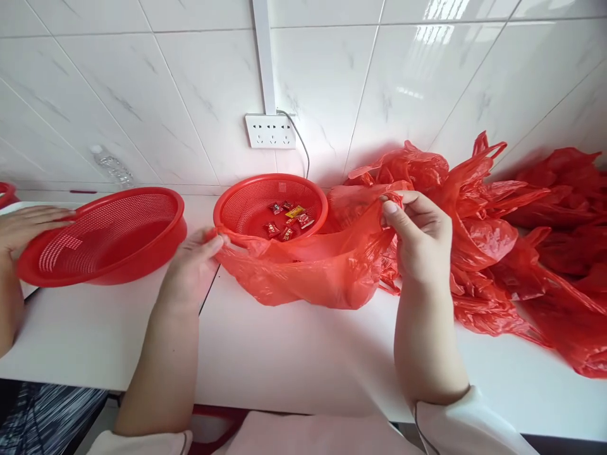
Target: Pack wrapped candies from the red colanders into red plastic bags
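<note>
A thin red plastic bag [303, 272] is stretched between my two hands above the white table. My left hand [196, 253] pinches one end of it, and my right hand [420, 227] pinches the other end, a little higher. The bag sags in the middle. Just behind it stands a round red plastic basket [230, 205] with perforated sides, its front partly hidden by the bag. Several small wrapped candies [288, 221] in red and yellow wrappers lie inside that basket.
Crumpled red bags [484, 240] heap up on the right. At left, another person's hand [35, 221] touches a tilted red basket [133, 268]. A clear plastic bottle [114, 165] stands by the tiled wall, and a power socket [270, 131] with a cable is mounted behind the basket.
</note>
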### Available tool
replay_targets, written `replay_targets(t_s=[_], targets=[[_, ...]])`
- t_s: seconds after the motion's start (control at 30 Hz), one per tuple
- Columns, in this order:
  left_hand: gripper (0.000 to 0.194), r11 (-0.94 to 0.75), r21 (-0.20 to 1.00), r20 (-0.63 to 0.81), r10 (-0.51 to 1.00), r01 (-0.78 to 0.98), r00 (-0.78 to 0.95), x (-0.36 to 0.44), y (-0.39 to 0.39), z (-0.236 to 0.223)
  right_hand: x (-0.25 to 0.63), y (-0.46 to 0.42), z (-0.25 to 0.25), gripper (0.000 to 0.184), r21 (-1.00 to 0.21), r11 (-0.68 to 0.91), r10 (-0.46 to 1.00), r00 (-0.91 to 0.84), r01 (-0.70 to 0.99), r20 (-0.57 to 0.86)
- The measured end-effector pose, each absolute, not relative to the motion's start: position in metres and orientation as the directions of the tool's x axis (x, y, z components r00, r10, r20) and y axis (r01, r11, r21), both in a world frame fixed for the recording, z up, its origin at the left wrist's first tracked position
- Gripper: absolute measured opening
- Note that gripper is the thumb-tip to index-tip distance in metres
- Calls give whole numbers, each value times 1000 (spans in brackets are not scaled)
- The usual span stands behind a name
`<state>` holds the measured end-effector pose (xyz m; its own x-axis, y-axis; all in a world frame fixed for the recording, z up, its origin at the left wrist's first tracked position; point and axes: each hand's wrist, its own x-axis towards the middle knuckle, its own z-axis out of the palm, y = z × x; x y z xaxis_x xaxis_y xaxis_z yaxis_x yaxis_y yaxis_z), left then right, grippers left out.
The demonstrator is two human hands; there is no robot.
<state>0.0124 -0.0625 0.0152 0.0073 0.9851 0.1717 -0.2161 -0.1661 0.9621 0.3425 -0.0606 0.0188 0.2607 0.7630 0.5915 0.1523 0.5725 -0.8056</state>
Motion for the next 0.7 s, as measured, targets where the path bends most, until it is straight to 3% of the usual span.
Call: replay_targets(t_s=[0.1, 0.17, 0.3, 0.4, 0.5, 0.57, 0.63, 0.7], targets=[[4, -403, 872, 417, 909, -279, -8, 24, -54, 37, 342, -60, 16, 13, -795, 587, 751, 264, 151, 605], [19, -439, 848, 475, 878, -297, 57, 35, -49, 44, 342, -56, 14, 14, -785, 605, 728, 305, 135, 614], [76, -336, 889, 406, 892, -312, 198, 58, -43, 40, 335, -50, 9, 30, -820, 569, 793, 218, 66, 568], [88, -183, 958, 251, 909, -223, 333, 76, -46, 31, 319, -55, 8, 27, -818, 573, 815, 69, 45, 575], [75, -122, 991, 129, 845, -49, 520, 95, -56, 24, 297, -68, 12, 19, -743, 661, 746, -201, 105, 635], [48, -193, 981, 131, 780, 37, 612, 105, -63, 22, 287, -76, 16, 12, -631, 753, 644, -410, 186, 646], [11, -218, 975, 145, 754, 36, 641, 111, -66, 20, 283, -79, 20, 10, -549, 806, 577, -505, 222, 642], [22, -156, 988, 129, 789, -8, 600, 112, -67, 18, 284, -77, 21, 17, -583, 784, 604, -476, 213, 639]])
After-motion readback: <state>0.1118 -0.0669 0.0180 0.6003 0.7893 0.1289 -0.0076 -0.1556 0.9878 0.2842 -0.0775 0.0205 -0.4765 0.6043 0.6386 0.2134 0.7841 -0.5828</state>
